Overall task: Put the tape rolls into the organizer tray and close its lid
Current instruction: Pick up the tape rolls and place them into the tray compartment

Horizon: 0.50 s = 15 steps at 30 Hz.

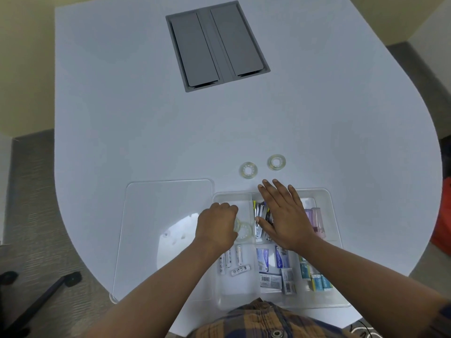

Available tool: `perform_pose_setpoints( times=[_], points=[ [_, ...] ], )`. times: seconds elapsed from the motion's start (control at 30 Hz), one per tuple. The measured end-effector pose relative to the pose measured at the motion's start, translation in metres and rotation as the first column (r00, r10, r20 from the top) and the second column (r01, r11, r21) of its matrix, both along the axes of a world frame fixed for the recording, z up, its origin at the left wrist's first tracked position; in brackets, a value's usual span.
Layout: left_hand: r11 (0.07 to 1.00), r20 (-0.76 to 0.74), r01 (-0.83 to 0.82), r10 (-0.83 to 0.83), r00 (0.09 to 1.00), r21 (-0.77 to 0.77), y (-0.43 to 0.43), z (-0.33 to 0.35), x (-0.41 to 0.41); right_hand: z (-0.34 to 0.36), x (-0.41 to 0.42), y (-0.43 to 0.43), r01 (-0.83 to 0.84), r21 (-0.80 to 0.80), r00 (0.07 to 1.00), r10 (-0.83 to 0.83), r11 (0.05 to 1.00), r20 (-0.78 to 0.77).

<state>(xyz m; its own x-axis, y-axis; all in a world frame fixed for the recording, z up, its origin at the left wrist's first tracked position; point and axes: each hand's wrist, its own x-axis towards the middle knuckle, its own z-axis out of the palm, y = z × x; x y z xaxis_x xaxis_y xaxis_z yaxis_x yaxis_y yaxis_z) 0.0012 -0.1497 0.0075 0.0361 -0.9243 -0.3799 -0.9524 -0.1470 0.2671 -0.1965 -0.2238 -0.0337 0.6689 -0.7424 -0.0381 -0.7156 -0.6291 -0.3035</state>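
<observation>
The left hand [217, 228] is curling its grip around a roll [244, 231] in the tray [327, 198]; the right hand [285, 215] is reaching flat, fingers wide, toward two rolls [248, 170] on the tabletop [146, 130], risking nudging them away

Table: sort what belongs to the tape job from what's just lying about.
Job:
- two tape rolls on the table
- tape roll in tray
- organizer tray
- lid

Lying about:
- batteries
- staple boxes
- grey hatch
</observation>
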Motion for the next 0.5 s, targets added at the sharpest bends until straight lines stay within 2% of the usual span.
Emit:
perform_pose_setpoints(
  times=[0.13, 0.23, 0.37, 0.5],
  points=[
    [0.999, 0.035, 0.030, -0.029, 0.999, -0.028, 0.003, -0.005, -0.004, -0.003, -0.001, 0.001, 0.002, -0.001, 1.000, -0.002, 1.000, -0.005],
    [0.998, -0.007, 0.003, -0.004, 1.000, -0.067, 0.005, -0.007, -0.004, -0.004, -0.001, 0.001, 0.003, -0.001, 1.000, -0.003, 1.000, -0.003],
    [0.984, -0.118, -0.072, 0.054, 0.992, -0.160, 0.008, -0.002, 0.001, -0.003, -0.001, 0.001, 0.003, -0.006, 1.000, -0.003, 1.000, 0.010],
    [0.931, -0.173, -0.207, 0.160, 0.972, -0.302, 0.009, 0.004, 0.012, 0.006, 0.002, 0.004, 0.021, -0.016, 0.999, -0.020, 1.000, 0.025]
  ],
)
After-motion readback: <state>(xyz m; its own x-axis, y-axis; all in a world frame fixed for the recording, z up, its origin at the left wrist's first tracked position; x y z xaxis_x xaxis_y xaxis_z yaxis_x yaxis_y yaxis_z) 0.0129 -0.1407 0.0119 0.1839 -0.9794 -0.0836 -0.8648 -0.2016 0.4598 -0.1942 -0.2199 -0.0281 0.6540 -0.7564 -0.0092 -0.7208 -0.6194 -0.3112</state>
